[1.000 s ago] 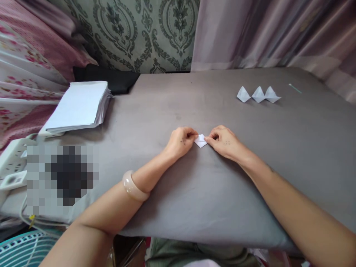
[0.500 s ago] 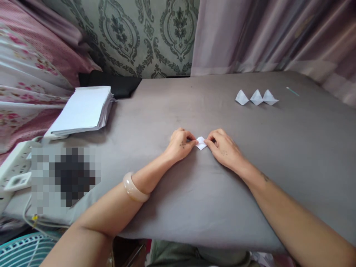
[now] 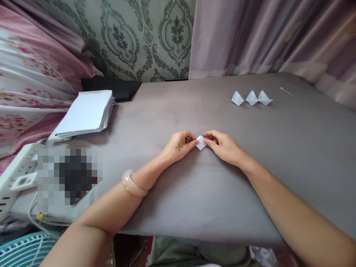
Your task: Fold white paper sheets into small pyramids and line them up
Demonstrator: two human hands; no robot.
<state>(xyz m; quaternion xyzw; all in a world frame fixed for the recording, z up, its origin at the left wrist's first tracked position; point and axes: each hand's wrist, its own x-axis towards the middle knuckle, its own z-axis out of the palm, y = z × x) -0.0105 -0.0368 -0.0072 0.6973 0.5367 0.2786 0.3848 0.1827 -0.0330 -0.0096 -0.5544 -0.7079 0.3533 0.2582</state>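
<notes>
A small folded piece of white paper (image 3: 201, 144), roughly diamond-shaped with creases, is between my two hands over the middle of the covered table. My left hand (image 3: 181, 145) pinches its left corner between thumb and fingers. On the opposite corner, my right hand (image 3: 224, 145) has its thumb and fingertips closed. Some fingertips are hidden behind the paper. Farther back on the right stand three folded white paper pieces (image 3: 251, 98) in a row, each with a pointed top.
A stack of white paper (image 3: 86, 112) lies at the left, beside a black folded item (image 3: 111, 87). White power strips (image 3: 16, 174) and cables are along the left edge. A thin stick (image 3: 286, 91) lies at the back right. Below left is a teal fan grille (image 3: 27, 250).
My right hand's fingers have shifted to the paper's upper right edge, and the hand lies a little flatter. Both hands stay on the paper. The whole view has shifted slightly.
</notes>
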